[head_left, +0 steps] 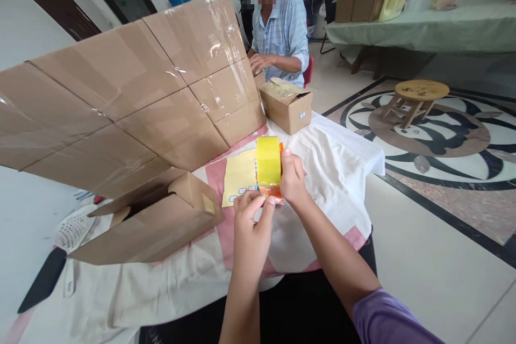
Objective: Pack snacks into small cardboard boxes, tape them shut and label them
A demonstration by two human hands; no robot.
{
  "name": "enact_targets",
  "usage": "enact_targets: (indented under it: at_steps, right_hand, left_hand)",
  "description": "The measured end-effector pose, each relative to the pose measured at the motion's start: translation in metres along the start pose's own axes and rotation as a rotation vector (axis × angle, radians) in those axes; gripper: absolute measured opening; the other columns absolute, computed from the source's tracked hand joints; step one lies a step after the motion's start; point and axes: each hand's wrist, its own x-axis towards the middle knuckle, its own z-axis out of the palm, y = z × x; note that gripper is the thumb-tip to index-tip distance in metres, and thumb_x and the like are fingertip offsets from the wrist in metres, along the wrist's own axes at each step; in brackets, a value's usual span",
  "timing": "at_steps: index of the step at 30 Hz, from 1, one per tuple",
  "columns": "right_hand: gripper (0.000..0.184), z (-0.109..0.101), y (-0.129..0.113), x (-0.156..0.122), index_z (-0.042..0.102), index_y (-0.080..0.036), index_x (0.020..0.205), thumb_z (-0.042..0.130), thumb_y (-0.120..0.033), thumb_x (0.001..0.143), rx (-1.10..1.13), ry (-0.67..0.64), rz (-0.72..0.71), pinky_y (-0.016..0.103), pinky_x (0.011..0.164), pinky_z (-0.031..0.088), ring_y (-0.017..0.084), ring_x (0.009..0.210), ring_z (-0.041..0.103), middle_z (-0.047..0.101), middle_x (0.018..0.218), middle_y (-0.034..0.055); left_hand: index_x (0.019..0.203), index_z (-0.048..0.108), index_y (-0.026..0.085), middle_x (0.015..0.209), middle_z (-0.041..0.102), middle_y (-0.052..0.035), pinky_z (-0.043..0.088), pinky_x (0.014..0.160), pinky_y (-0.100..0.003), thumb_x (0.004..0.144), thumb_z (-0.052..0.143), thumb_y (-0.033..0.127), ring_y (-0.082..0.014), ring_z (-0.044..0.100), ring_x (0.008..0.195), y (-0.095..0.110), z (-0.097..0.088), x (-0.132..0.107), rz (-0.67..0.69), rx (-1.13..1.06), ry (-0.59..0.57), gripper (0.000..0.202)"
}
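I have the right fingers [287,158] grasping the yellow tape roll [268,162] just ahead of the left fingers [266,214], which pinch something I cannot identify near a yellow sheet [238,173].

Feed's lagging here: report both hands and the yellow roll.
Right hand grips yellow roll. Left hand at its lower edge. Pale sheet beside it, open carton left.

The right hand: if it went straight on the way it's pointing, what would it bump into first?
The yellow roll; the right hand already seems to be up against it. Past that, the big cardboard panel looks roughly in line, but depth is hard to judge.
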Motion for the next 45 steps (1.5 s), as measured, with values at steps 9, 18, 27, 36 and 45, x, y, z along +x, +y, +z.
enact_targets:
  at_steps: [9,18,27,36,45]
  right_hand:
    - [0.057,-0.007,-0.001,0.011,0.041,-0.025,0.064,0.043,-0.075,0.093,-0.118,0.213,0.031,0.031,0.060,0.039,0.018,0.065,0.044,0.043,0.065,-0.0008]
    - [0.052,-0.020,0.002,0.020,0.054,-0.023,0.078,0.052,-0.074,0.089,0.031,0.260,0.244,0.032,0.067,0.046,0.020,0.077,0.057,0.057,0.078,0.0008]
    - [0.059,-0.010,-0.012,0.009,0.049,-0.023,0.066,0.060,-0.079,0.084,0.085,-0.059,0.218,0.029,0.051,0.038,0.015,0.056,0.048,0.048,0.060,-0.0014]
    - [0.049,-0.006,-0.037,-0.010,0.066,-0.021,0.073,0.070,-0.069,0.083,0.355,-0.331,0.468,0.030,0.048,0.048,0.019,0.052,0.060,0.066,0.062,0.0038]
    - [0.055,-0.004,-0.029,-0.002,0.066,-0.019,0.082,0.061,-0.074,0.085,0.430,-0.282,0.498,0.032,0.052,0.052,0.021,0.056,0.065,0.069,0.066,0.0054]
  left_hand:
    - [0.100,0.070,0.022,0.062,0.053,0.0050,0.038,0.064,-0.025,0.098,0.056,0.041,-0.0123,0.050,0.063,0.002,-0.002,-0.015,-0.269,-0.216,-0.297,0.024]
    - [0.093,0.069,0.018,0.058,0.052,0.0038,0.036,0.063,-0.026,0.096,0.055,0.042,-0.0137,0.049,0.062,-0.011,0.009,-0.040,-0.342,-0.242,-0.352,0.027]
    - [0.100,0.068,0.015,0.054,0.052,0.0042,0.038,0.063,-0.026,0.091,0.059,0.045,-0.0137,0.049,0.058,-0.042,0.015,-0.044,-0.412,-0.318,-0.301,0.032]
    - [0.066,0.056,0.020,0.060,0.058,-0.0008,0.034,0.062,-0.030,0.087,0.053,0.028,-0.0183,0.052,0.063,-0.052,0.001,-0.042,-0.104,0.086,-0.331,0.023]
    - [0.058,0.053,0.020,0.055,0.056,-0.0010,0.032,0.065,-0.033,0.088,0.050,0.021,-0.0163,0.044,0.058,-0.048,-0.005,-0.041,0.219,0.296,-0.184,0.030]
